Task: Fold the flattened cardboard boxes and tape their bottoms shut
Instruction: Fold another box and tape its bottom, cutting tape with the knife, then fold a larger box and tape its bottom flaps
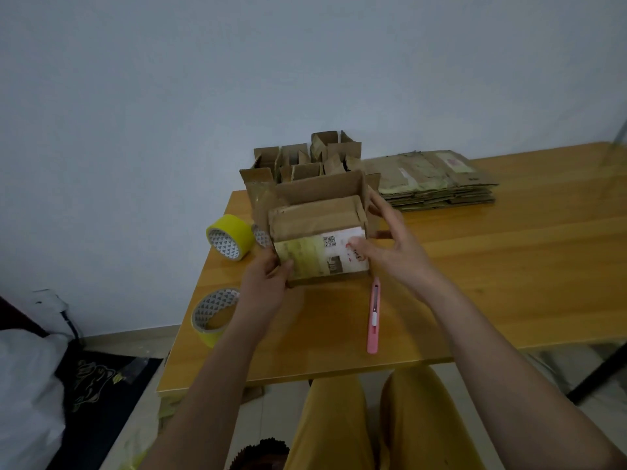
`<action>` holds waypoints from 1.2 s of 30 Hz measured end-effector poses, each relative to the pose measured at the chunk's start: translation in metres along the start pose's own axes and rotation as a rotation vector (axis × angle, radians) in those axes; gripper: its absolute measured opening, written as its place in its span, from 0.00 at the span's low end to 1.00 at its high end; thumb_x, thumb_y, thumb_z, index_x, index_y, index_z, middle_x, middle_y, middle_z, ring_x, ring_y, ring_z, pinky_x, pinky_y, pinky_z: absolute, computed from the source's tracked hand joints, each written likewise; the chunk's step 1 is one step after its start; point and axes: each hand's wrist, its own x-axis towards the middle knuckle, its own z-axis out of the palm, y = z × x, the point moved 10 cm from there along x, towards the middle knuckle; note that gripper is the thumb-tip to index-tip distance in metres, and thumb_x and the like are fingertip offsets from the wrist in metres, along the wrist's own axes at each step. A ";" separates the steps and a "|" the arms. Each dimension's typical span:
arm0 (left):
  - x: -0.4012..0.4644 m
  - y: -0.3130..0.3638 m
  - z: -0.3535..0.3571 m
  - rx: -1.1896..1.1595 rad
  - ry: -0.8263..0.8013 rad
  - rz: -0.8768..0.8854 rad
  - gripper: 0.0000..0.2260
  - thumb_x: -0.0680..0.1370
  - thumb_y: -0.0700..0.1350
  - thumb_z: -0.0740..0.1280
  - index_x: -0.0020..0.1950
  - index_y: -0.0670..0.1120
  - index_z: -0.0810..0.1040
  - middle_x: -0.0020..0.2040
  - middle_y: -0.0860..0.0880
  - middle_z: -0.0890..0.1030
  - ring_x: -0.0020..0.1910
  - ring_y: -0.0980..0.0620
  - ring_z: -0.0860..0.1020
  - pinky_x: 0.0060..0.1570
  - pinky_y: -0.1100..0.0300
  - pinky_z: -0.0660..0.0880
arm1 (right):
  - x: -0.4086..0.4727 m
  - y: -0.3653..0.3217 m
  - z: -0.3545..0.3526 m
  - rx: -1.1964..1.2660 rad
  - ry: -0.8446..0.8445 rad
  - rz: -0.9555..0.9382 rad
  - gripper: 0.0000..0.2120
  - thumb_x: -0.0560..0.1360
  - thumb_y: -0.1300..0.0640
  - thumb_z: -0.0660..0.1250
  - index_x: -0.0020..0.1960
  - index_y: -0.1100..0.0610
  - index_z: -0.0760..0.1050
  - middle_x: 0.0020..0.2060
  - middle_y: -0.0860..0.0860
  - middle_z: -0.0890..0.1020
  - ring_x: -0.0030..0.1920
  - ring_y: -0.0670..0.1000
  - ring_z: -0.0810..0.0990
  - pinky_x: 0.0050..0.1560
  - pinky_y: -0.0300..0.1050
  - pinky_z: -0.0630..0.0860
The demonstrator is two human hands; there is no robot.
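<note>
Two hands steady the brown cardboard box [319, 239] on the wooden table [492, 266]: left hand [268, 283] grips its corner, right hand's [393, 245] spread fingers press flaps down for taping.

Setting: home room used as a packing station. Evidence: wooden table [475, 266] against bare wall [237, 79]; tiled floor [142, 340]; bedding [27, 385] at left
</note>
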 end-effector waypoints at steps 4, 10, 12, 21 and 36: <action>0.006 0.022 0.045 -0.013 -0.094 0.081 0.31 0.82 0.35 0.59 0.76 0.62 0.55 0.67 0.51 0.75 0.64 0.52 0.76 0.56 0.50 0.79 | -0.007 -0.001 -0.040 0.009 0.098 -0.021 0.30 0.77 0.52 0.68 0.71 0.29 0.60 0.68 0.45 0.63 0.68 0.51 0.67 0.63 0.58 0.76; 0.023 0.044 0.150 0.201 -0.284 0.163 0.29 0.81 0.35 0.61 0.76 0.59 0.58 0.67 0.49 0.71 0.60 0.54 0.75 0.52 0.61 0.79 | -0.035 0.033 -0.130 -0.024 0.423 0.043 0.27 0.80 0.56 0.64 0.69 0.30 0.61 0.66 0.45 0.66 0.64 0.50 0.71 0.53 0.45 0.80; 0.040 0.043 0.181 0.280 -0.252 0.139 0.26 0.80 0.34 0.61 0.75 0.52 0.64 0.62 0.46 0.74 0.49 0.55 0.76 0.44 0.67 0.78 | -0.044 0.049 -0.158 -0.107 0.536 0.080 0.26 0.80 0.54 0.63 0.73 0.35 0.61 0.64 0.44 0.65 0.63 0.48 0.70 0.60 0.52 0.78; 0.067 0.025 0.304 0.096 -0.529 -0.196 0.30 0.78 0.29 0.58 0.78 0.46 0.60 0.69 0.51 0.73 0.70 0.48 0.70 0.68 0.49 0.69 | -0.087 0.092 -0.245 -0.323 1.168 0.257 0.18 0.74 0.56 0.72 0.56 0.60 0.67 0.51 0.55 0.74 0.47 0.51 0.74 0.46 0.46 0.71; 0.163 0.033 0.289 0.905 -0.278 0.349 0.17 0.78 0.31 0.59 0.66 0.39 0.71 0.64 0.42 0.73 0.63 0.44 0.72 0.58 0.52 0.72 | 0.021 0.154 -0.183 -0.483 0.489 0.466 0.17 0.77 0.52 0.66 0.64 0.54 0.71 0.63 0.52 0.75 0.64 0.53 0.72 0.61 0.48 0.70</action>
